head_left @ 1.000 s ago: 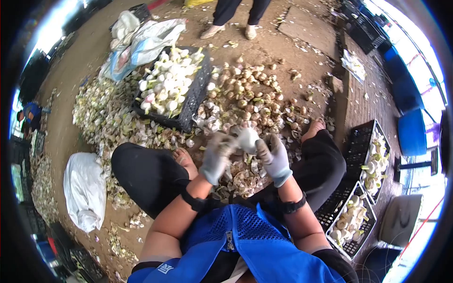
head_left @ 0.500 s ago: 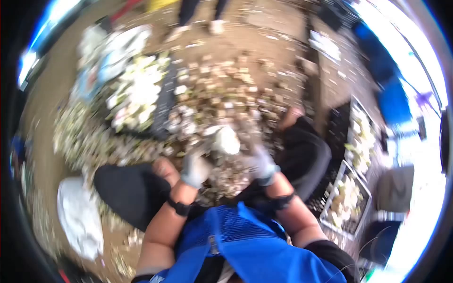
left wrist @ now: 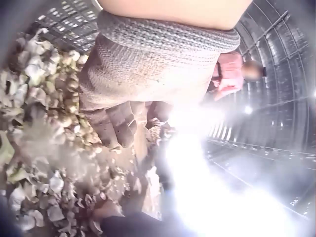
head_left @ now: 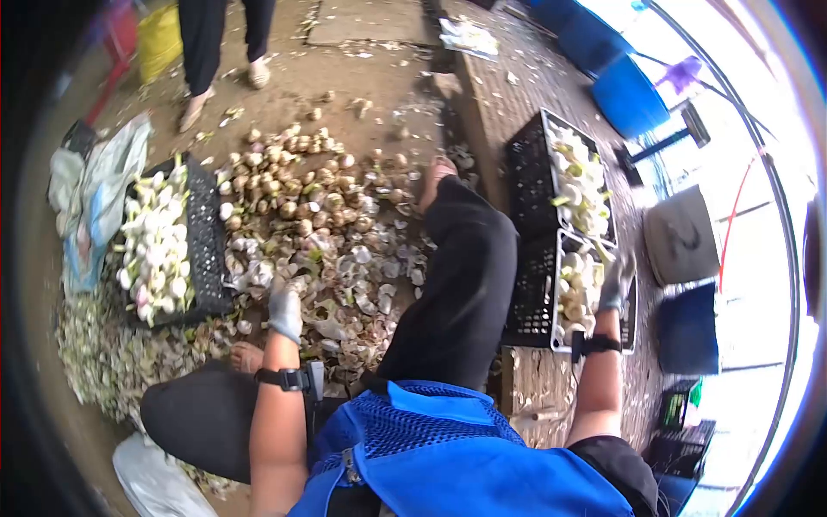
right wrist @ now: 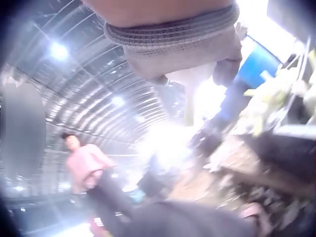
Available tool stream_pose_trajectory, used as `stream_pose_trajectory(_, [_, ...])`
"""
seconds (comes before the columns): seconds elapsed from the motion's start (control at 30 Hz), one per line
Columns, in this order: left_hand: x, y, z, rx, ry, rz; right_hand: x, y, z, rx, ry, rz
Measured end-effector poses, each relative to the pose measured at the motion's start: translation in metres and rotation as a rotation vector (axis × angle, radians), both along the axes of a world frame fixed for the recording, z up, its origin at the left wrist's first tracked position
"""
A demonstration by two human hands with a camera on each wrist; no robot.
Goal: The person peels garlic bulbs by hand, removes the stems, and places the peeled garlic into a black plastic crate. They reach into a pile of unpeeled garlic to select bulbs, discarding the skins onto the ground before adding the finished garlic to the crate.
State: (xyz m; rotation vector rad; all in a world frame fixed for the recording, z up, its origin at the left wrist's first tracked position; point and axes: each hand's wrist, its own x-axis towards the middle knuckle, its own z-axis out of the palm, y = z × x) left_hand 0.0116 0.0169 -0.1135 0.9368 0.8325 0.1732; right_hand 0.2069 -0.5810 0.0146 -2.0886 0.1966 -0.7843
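Note:
My gloved right hand (head_left: 618,284) is over the nearer black crate (head_left: 527,293) on my right, which contains peeled white garlic bulbs (head_left: 577,289). In the right wrist view its fingers and thumb grip a white garlic bulb (right wrist: 190,79), the pale green stem pointing away from the palm. My gloved left hand (head_left: 286,312) hovers over scattered garlic skins (head_left: 362,280), fingers loosely bent, with nothing visible in them in the left wrist view. Beyond it lies a heap of brownish unpeeled garlic (head_left: 293,185).
A black crate (head_left: 205,237) heaped with white garlic stands left of the pile. Another filled crate (head_left: 527,172) adjoins the nearer right one. A person in dark trousers (head_left: 200,43) stands ahead. Grey (head_left: 683,237) and blue bins (head_left: 629,95) line the right side; a white sack (head_left: 155,482) lies lower left.
Both hands were together in front of me at a white garlic bulb. They have parted: the right moved out to the right-hand crate, the left stayed over the skins. My view has turned right.

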Motion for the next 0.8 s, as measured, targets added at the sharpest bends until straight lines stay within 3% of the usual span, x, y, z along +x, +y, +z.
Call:
stream_pose_trajectory(0.03, [-0.001, 0.000, -0.007, 0.002, 0.050, 0.013, 0.019, -0.092, -0.065, -0.269, 0.255, -0.113])
stream_pose_trajectory(0.07, [-0.002, -0.001, -0.011, 0.012, 0.034, 0.007, 0.012, -0.071, -0.052, -0.275, 0.255, -0.086])
stream_pose_trajectory(0.13, [-0.001, -0.002, -0.026, 0.139, 0.031, -0.064, -0.010, -0.011, -0.009, -0.693, 1.046, -0.435])
stream_pose_trajectory(0.17, [-0.001, -0.008, -0.020, 0.352, -0.001, -0.109, 0.008, -0.013, -0.016, -0.696, 0.800, -0.333])
stream_pose_trajectory(0.2, [-0.002, -0.013, -0.026, 0.381, 0.019, -0.119, 0.025, -0.015, -0.020, -0.683, 0.561, -0.235])
stream_pose_trajectory(0.27, [-0.003, -0.013, -0.050, 0.421, 0.064, -0.275, 0.096, 0.014, -0.016, -0.406, 0.366, 0.179])
stream_pose_trajectory(0.33, [0.002, -0.021, -0.039, 0.543, 0.152, -0.435, 0.122, 0.140, 0.041, -0.064, 0.299, 0.581])
stream_pose_trajectory(0.37, [0.002, -0.024, -0.062, 0.633, 0.132, -0.478, 0.153, 0.177, 0.047, -0.401, 0.228, 0.614])
stream_pose_trajectory(0.4, [0.002, -0.029, -0.070, 0.680, 0.167, -0.530, 0.150, 0.239, 0.071, -0.514, 0.189, 0.718])
stream_pose_trajectory(0.43, [0.005, -0.033, -0.062, 0.739, 0.211, -0.580, 0.159, 0.287, 0.079, -0.544, 0.306, 0.772])
stream_pose_trajectory(0.5, [0.013, -0.038, -0.030, 0.787, 0.295, -0.679, 0.159, 0.377, 0.071, -0.658, 0.420, 0.930])
stream_pose_trajectory(0.53, [0.018, -0.038, -0.020, 0.777, 0.332, -0.728, 0.198, 0.397, 0.004, -0.565, 0.296, 1.131])
stream_pose_trajectory(0.57, [0.018, -0.039, -0.030, 0.891, 0.308, -0.721, 0.200, 0.427, -0.032, -0.769, 0.392, 1.185])
stream_pose_trajectory(0.6, [0.023, -0.036, -0.021, 0.678, 0.320, -0.759, 0.188, 0.460, -0.053, -1.003, 0.679, 1.168])
stream_pose_trajectory(0.67, [0.024, -0.034, -0.032, 0.760, 0.262, -0.760, 0.167, 0.506, -0.122, -1.177, 0.767, 1.329])
stream_pose_trajectory(0.73, [0.027, -0.028, -0.031, 0.773, 0.349, -0.861, 0.149, 0.543, -0.187, -1.349, 0.915, 1.318])
stream_pose_trajectory(0.8, [0.032, -0.020, -0.016, 0.787, 0.404, -0.931, 0.140, 0.565, -0.251, -1.283, 0.907, 1.289])
